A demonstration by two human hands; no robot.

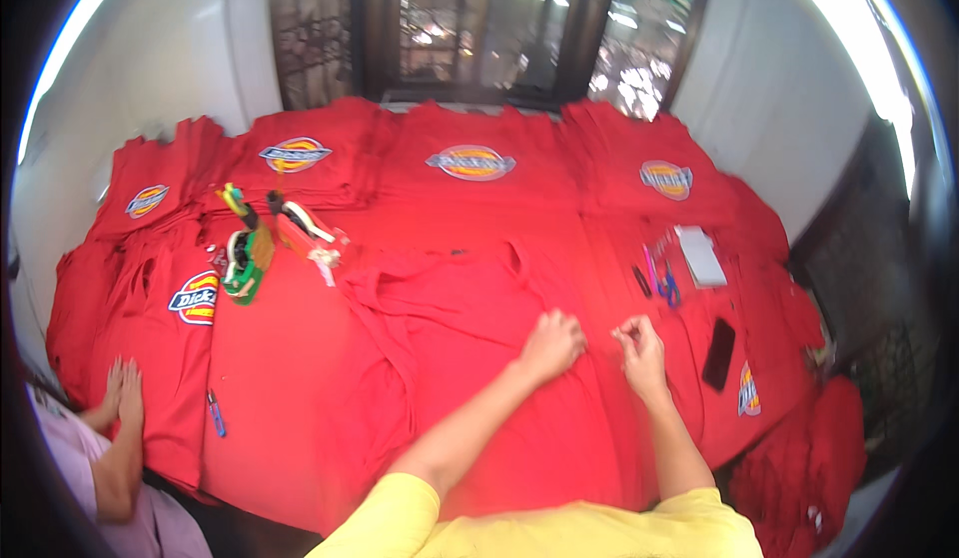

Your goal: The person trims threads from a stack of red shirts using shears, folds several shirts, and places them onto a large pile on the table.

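Observation:
A plain red shirt [479, 328] lies spread out in front of me, its neck opening toward the far side and its folds bunched on the left. My left hand [555, 345] is closed with curled fingers at the right part of this shirt, pinching its cloth. Just to the right, my right hand [639, 350] is raised a little, thumb and fingertips pressed together. Whatever sits in that pinch is too small to make out.
Red shirt stacks [479, 198] with printed badges line the table's far side. Tape dispensers [243, 263] stand back left; a blue cutter [216, 413] lies nearer. Blue scissors [669, 286], a notepad [702, 256] and a phone [718, 354] lie right. Another person's hands [125, 393] rest on shirts at left.

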